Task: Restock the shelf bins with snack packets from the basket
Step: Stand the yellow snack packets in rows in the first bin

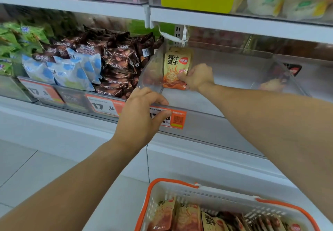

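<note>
Inside the clear bin (234, 72), the right hand (198, 77) pinches an upright orange packet (175, 68); left hand (142, 112) fingers curl over its front edge. More packets (187, 218) fill the basket (173, 191) below.

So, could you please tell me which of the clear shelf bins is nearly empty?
The bin the hands are at: it holds one orange packet, while the left-hand bin is piled full.

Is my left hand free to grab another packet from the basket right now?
Probably not at once: the left hand grips the clear bin's front edge. Once it lets go, the basket sits open-topped just below, with nothing between.
</note>
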Demonstrator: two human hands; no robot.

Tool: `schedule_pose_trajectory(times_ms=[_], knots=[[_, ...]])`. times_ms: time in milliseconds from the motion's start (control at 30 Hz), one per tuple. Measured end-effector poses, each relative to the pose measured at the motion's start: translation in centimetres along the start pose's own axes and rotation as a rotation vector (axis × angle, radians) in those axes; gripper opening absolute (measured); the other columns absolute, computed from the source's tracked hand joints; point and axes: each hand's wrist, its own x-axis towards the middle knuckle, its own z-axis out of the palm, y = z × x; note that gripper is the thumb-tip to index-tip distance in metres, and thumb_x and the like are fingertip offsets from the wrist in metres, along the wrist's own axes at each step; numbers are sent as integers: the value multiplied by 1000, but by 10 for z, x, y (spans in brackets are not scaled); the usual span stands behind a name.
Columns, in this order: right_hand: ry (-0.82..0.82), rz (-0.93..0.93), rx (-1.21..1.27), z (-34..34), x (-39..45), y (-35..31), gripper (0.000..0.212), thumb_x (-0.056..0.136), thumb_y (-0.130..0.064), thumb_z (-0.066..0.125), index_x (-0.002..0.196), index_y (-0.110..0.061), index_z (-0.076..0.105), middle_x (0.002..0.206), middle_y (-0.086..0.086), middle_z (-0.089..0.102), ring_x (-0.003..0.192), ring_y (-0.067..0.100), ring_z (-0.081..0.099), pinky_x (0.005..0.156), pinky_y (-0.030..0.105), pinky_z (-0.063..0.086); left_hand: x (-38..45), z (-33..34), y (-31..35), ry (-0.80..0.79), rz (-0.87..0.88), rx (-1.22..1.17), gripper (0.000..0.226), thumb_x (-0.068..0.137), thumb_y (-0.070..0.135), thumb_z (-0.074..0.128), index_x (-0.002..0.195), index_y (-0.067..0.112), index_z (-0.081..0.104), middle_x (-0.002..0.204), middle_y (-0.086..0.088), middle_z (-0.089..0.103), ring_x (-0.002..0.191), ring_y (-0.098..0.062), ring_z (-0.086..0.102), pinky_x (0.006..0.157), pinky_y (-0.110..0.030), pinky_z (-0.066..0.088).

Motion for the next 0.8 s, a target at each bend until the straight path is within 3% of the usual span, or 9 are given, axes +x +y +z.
schedule_pose_trajectory(times_ms=[100,167,233,333,433,533,600,667,800], knots=[[-45,68,35,-6,-2,-2,57,76,-63,76,77,-5,73,78,6,74,78,15,69,76,30,56,-1,0,2,4,-13,6,20,78,28,83,93,20,73,92,12,56,96,-8,44,78,-13,27],[-57,103,50,-20,-11,-5,52,77,-58,78,79,-6,69,83,8,73,74,15,65,73,30,54,-2,1,3,9,-16,14,21,78,27,83,94,18,73,93,9,58,98,-11,47,82,-17,29],[-73,102,91,-44,-26,-9,42,82,-48,77,73,-9,63,88,12,75,74,19,69,81,33,57,-3,1,4,19,-16,15,20,79,26,83,95,17,73,94,7,59,101,-15,49,84,-19,30],[-5,-33,222,-86,-64,-10,26,81,-26,80,71,-20,57,90,11,74,84,24,72,85,40,59,-5,0,9,13,-49,41,21,80,25,82,98,16,74,99,1,62,106,-22,51,90,-26,35],[33,-279,301,-125,-135,1,20,82,-15,78,79,-25,60,75,1,69,70,20,70,69,36,59,-11,-2,18,59,-4,150,23,79,23,82,98,14,73,101,-8,63,105,-31,52,90,-39,37],[-108,-392,310,-148,-212,31,12,88,-17,74,83,-16,63,65,-3,65,59,20,68,57,30,55,-20,2,37,182,89,258,12,82,22,73,91,15,69,98,-9,59,101,-29,46,85,-37,29],[-225,-388,221,-145,-247,63,16,90,-24,72,82,-11,65,64,-5,65,59,17,66,57,28,52,-30,16,53,193,73,198,6,83,21,65,85,16,65,93,-8,59,97,-30,48,82,-40,33],[-355,-339,130,-131,-268,105,18,91,-26,72,82,-11,66,66,-8,65,60,10,63,58,23,48,-49,41,67,106,-2,71,8,82,21,60,84,15,64,91,-7,61,94,-32,53,81,-42,40],[-553,-109,-41,-96,-300,193,8,90,-20,69,92,-14,66,86,-1,68,76,14,63,72,26,48,-121,106,76,-317,-230,42,10,89,21,61,93,13,67,99,-8,63,100,-33,56,85,-45,45]])
